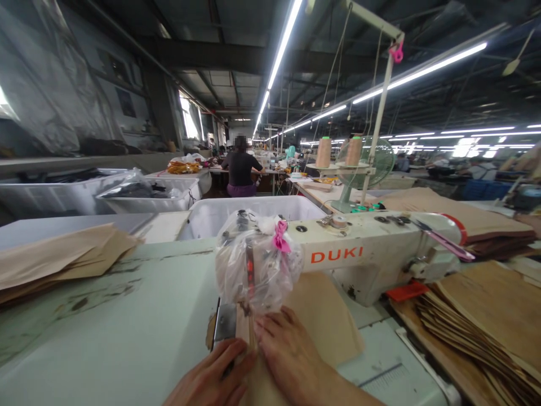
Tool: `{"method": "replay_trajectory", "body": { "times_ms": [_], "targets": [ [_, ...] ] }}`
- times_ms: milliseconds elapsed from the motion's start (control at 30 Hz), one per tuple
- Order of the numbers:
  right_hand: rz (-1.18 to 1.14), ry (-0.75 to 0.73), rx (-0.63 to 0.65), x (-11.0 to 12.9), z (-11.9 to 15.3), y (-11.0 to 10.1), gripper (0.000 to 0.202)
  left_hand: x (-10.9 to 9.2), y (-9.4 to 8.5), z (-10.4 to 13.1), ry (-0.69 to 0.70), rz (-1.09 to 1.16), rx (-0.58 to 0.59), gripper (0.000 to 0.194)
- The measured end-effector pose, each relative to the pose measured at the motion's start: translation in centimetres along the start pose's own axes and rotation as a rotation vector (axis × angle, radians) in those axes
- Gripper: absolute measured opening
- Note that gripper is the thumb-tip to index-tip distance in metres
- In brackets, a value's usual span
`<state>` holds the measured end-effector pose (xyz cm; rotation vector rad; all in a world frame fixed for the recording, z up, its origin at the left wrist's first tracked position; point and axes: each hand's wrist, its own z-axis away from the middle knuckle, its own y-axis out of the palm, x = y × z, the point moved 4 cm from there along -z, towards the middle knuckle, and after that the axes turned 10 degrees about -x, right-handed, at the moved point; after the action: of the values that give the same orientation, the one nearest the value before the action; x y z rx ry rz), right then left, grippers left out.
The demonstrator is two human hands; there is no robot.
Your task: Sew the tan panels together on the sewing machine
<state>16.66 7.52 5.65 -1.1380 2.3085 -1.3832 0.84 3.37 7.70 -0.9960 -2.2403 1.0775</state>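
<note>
A beige fabric piece (327, 318) lies under the head of a white sewing machine (350, 251) marked "DUKI". Clear plastic tied with a pink strip (280, 237) wraps the machine head and hides most of the needle area. My right hand (291, 352) rests flat on the fabric just in front of the needle area, fingers stretched forward. Close beside it on the left, my left hand (217, 372) has bent fingers closed on the fabric's near strip, by the metal plate (225, 322). Its fingertips are partly hidden.
Stacked brown pieces (477, 332) lie right of the machine; beige sheets (63, 256) lie at left. Pink-handled scissors (448, 242) rest on the machine arm. Behind it stand a white bin (253, 207), thread cones (323, 152) and a fan (372, 163). A person (240, 169) sits farther back.
</note>
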Motion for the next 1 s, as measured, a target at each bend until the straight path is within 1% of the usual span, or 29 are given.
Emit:
{"method": "replay_trajectory", "body": {
  "times_ms": [100, 200, 267, 333, 433, 500, 600, 700, 833, 1000],
  "targets": [
    [-0.004, 0.009, -0.035, -0.7, -0.5, -0.3, 0.031, 0.6, 0.5, 0.1, 0.008, -0.051, -0.027, 0.060],
    [-0.084, 0.025, -0.039, -1.6, -0.6, -0.6, 0.032, 1.0, 0.9, 0.3, -0.008, -0.075, -0.050, 0.054],
    [-0.163, 0.027, -0.029, -2.0, -0.6, -0.4, 0.025, 1.2, 0.9, 0.4, -0.002, -0.079, -0.064, 0.051],
    [-0.228, 0.026, -0.054, -2.3, -0.6, 0.0, 0.021, 1.4, 0.8, 0.1, 0.002, -0.089, -0.072, 0.048],
    [-0.268, 0.036, -0.107, -2.5, -0.6, 0.6, 0.025, 1.8, 0.7, -0.6, 0.010, -0.093, -0.074, 0.044],
    [-0.264, 0.053, -0.102, -2.6, -0.7, 0.8, 0.028, 2.1, 0.8, -1.0, 0.009, -0.094, -0.074, 0.043],
    [-0.229, 0.084, -0.069, -2.6, -0.9, 0.5, 0.030, 2.4, 1.1, -1.1, 0.002, -0.095, -0.081, 0.043],
    [-0.185, 0.117, -0.033, -2.5, -1.3, -0.2, 0.030, 2.5, 1.3, -0.7, -0.010, -0.126, -0.104, 0.045],
    [-0.126, 0.117, -0.007, -2.2, -1.6, -0.9, 0.031, 2.7, 1.8, 0.0, -0.014, -0.167, -0.089, 0.048],
    [-0.132, 0.119, -0.008, -2.3, -1.6, -1.0, 0.033, 2.7, 2.3, 0.1, -0.036, -0.159, -0.080, 0.056]
  ]
}}
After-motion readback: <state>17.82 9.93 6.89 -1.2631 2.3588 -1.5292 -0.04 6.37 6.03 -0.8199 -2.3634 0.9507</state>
